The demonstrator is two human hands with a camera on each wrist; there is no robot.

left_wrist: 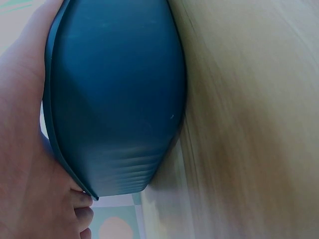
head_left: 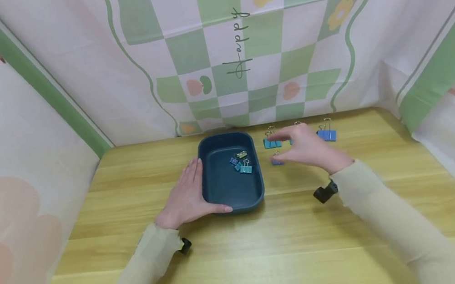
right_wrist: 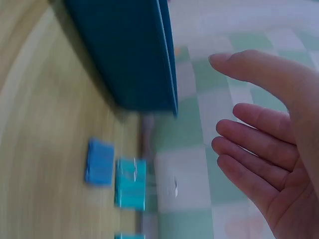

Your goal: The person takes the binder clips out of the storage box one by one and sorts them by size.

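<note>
A deep blue rectangular tray (head_left: 232,196) stands on the table with several small binder clips (head_left: 246,166) inside. Along its left side lie the straight fingers of my left hand (head_left: 185,196), the thumb against the near rim. In the left wrist view that hand touches the tray's wall (left_wrist: 119,89). My right hand (head_left: 306,148) hovers right of the tray, thumb and fingers apart and holding nothing. Below its fingertips are a small blue binder clip (head_left: 277,161) and a teal binder clip (head_left: 272,143). The right wrist view shows an empty palm (right_wrist: 284,169) beside the blue clip (right_wrist: 99,162) and teal clip (right_wrist: 130,184).
A larger blue binder clip (head_left: 327,135) stands right of my right hand, which partly hides another teal clip (head_left: 291,141). A checkered curtain (head_left: 231,91) hangs at the back edge of the wooden table (head_left: 263,257). Each wrist carries a black camera (head_left: 325,192).
</note>
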